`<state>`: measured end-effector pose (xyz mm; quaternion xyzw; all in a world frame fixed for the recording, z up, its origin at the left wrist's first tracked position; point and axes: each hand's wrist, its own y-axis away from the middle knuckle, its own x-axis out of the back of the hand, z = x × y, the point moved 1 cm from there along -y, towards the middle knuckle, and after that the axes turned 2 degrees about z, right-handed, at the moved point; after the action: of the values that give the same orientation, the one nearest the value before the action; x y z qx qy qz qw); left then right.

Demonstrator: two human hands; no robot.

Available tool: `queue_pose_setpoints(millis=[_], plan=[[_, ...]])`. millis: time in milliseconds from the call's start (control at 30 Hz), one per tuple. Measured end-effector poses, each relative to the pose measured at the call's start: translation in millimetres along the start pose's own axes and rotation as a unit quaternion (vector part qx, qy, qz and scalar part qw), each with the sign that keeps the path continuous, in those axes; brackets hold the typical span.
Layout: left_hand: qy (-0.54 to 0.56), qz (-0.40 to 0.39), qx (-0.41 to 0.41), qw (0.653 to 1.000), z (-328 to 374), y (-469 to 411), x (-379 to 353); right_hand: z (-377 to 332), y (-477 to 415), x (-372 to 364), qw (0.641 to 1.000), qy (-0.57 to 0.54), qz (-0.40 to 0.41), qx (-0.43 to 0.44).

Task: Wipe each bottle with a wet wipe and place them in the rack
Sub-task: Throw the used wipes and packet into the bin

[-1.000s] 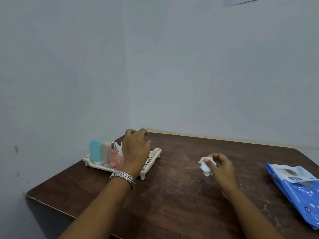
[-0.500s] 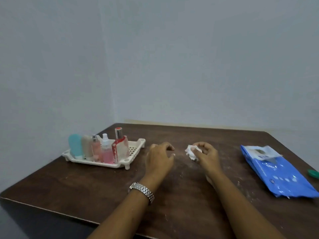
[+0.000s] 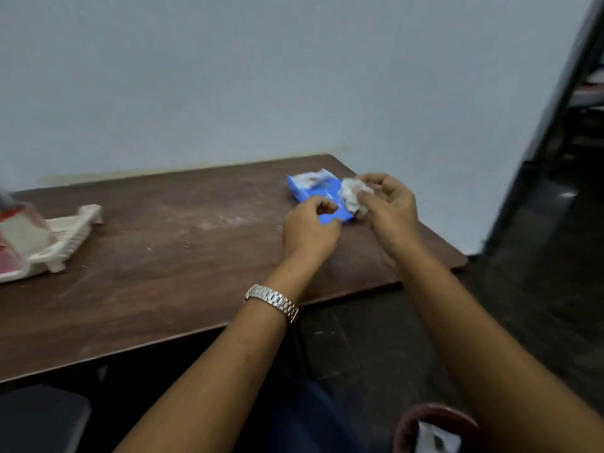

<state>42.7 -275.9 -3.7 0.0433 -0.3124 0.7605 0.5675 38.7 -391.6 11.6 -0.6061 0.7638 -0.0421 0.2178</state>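
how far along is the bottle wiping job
Done, apparently: a red-labelled bottle stands in the rack at the left edge, blurred; no bottle shows outside it. In hand: the right grip pinches a crumpled wipe by the blue pack; the left grip curls beside it, hold unclear. Left: probably just dropping the wipe, perhaps into the bin below.

**Plain utility room; type of premises not established.**
We record a pale painted wall (image 3: 261,76) and a scuffed dark wooden surface (image 3: 163,256) set against it. The floor (image 3: 539,289) is dark tile, and a round bin (image 3: 434,416) holding white waste stands on it. A dark frame (image 3: 555,125) at the right is too blurred to identify.
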Motion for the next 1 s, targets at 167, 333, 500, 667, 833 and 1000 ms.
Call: queue_pose_setpoints(millis=[167, 333, 500, 667, 833, 1000], plan=[[0.089, -0.046, -0.126, 0.987, 53.4, 79.1, -74.8, -19.6, 19.7, 114.8, 0.988, 0.0, 0.149, 0.05], [0.03, -0.3, -0.159, 0.94, 21.0, 150.1, -143.6, 37.5, 55.5, 208.7, 0.958, 0.047, 0.283, -0.001], [-0.069, -0.449, 0.055, 0.889, -56.4, 174.5, -186.9, 145.4, 102.6, 282.1, 0.92, 0.166, 0.316, -0.16], [-0.116, -0.467, 0.138, 0.865, -99.8, 192.4, -215.9, 224.0, 157.9, 313.8, 0.871, 0.204, 0.334, -0.296], [-0.129, -0.495, 0.189, 0.838, -127.4, 217.1, -242.3, 282.7, 201.6, 344.1, 0.822, 0.284, 0.286, -0.402], [-0.161, -0.523, 0.198, 0.813, -153.0, 237.6, -254.2, 315.2, 238.1, 361.1, 0.779, 0.299, 0.283, -0.473]])
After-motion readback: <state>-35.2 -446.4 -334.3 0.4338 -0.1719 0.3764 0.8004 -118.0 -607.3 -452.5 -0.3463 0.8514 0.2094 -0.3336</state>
